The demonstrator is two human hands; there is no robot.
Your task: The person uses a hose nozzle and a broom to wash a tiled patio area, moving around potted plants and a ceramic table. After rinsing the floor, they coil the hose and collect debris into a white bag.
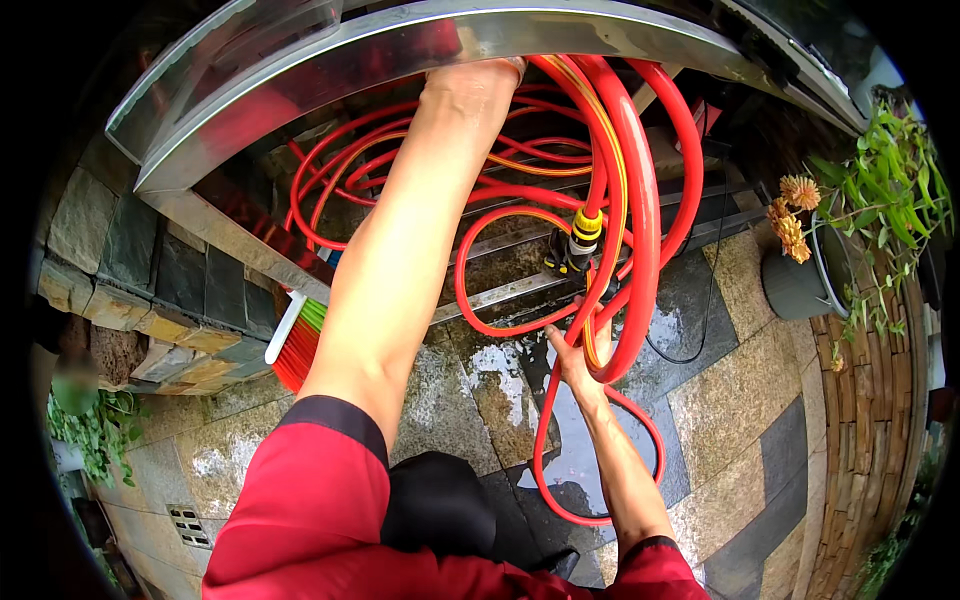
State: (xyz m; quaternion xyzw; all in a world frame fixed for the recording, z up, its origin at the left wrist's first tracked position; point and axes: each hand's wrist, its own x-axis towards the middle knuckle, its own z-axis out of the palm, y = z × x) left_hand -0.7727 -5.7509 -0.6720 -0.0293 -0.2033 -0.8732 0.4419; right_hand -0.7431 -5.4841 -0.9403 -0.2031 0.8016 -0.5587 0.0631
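Note:
My left forearm [405, 225] reaches up and passes behind a stainless-steel frame bar [420, 37]. The left hand itself is out of view behind that bar. Thick loops of red garden hose [637, 202], some with a yellow stripe, hang down from beneath the bar. Lower down, my right hand [581, 360] holds the bottom of these loops, its thumb stretched out to the left. Just above that hand is a yellow and black hose connector [585, 232]. One thinner loop of hose [540, 480] droops below my right hand towards the wet paving.
More hose coils [360, 165] lie over metal slats [502, 296] under the frame. A broom with red and green bristles [296, 341] leans at left by a stone wall [202, 277]. Right stands a grey bucket [799, 277] with plants. A thin black cable [705, 330] crosses wet stone tiles [720, 390].

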